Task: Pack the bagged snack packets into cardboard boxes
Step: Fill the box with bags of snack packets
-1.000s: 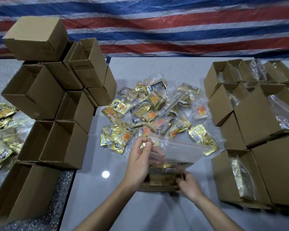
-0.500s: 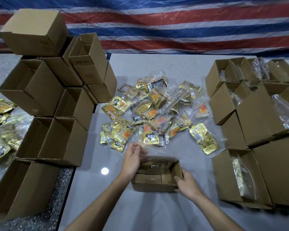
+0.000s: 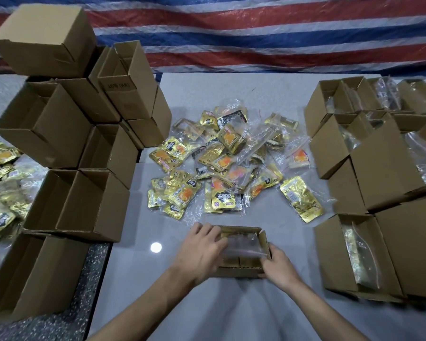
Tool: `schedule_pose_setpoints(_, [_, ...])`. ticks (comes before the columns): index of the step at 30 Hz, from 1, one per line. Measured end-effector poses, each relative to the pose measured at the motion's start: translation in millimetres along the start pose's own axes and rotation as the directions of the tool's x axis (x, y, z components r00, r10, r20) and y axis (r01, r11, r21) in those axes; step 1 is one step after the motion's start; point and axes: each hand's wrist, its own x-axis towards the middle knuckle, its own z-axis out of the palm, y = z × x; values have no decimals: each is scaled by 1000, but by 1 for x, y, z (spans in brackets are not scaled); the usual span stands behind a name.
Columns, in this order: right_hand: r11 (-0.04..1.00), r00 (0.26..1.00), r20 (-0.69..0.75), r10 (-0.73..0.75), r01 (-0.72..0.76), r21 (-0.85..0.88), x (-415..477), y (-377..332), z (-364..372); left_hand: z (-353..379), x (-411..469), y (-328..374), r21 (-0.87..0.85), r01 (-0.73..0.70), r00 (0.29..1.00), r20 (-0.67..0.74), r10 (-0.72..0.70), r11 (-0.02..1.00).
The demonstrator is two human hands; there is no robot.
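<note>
Near the worktop's (image 3: 231, 316) front edge, the left hand (image 3: 202, 252) presses flat-fingered on a clear bag of gold snack packets (image 3: 244, 244) inside a small open brown cardboard box (image 3: 239, 273); the right hand (image 3: 278, 269) grips its right wall; mid-worktop, a heap of bagged packets (image 3: 226, 163) awaits; filled boxes (image 3: 379, 173) line the right edge, empty boxes (image 3: 91, 205) the left.

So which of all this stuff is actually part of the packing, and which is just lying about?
In the job: left hand, right hand, the open box between them, the clear bag inside it, the pile of bagged packets, empty boxes, filled boxes.

Just lying about: striped tarp, gold packets at far left.
</note>
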Motion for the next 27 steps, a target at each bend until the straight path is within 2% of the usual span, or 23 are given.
schedule_pose_setpoints(2, [1000,1000,-4,6,-6,25,-1,-2,1,2,2,9,-72,41,977,211,-25,997])
schedule_pose_setpoints(4, [999,1000,-22,13,-12,51,-3,-5,1,7,12,14,-133,214,871,475,-128,968])
schedule_pose_setpoints(5, [998,1000,-26,10,-9,55,-4,-6,1,11,18,16,-134,281,820,548,-165,950])
schedule_pose_setpoints(10, [998,1000,8,15,-15,67,-7,-8,-3,32,40,16,-128,433,676,701,-227,892])
schedule_pose_setpoints(14, [994,999,29,46,-48,93,-6,-13,-6,45,50,15,-164,574,442,887,-135,803])
schedule_pose_setpoints(15, [993,998,27,52,-55,103,-5,-15,-5,47,51,16,-152,577,426,894,-138,803])
schedule_pose_setpoints(19, [984,994,-12,107,-104,146,-3,-25,-2,48,53,19,-186,656,568,760,-316,732])
schedule_pose_setpoints(21, [980,992,-44,121,-112,166,-2,-28,-3,42,58,15,-272,650,630,715,-303,710])
schedule_pose_setpoints(22, [978,991,-54,125,-113,177,-2,-30,-4,38,62,12,-344,662,646,713,-274,666])
schedule_pose_setpoints(23, [973,989,-66,129,-114,200,-1,-31,-6,34,66,8,-450,689,658,718,-230,568])
schedule_pose_setpoints(25, [962,987,-87,139,-113,247,3,-31,-12,23,78,2,-626,734,670,730,-131,263])
schedule_pose_setpoints(27, [956,985,-98,145,-114,271,9,-32,-19,11,90,-7,-704,706,707,697,-118,77])
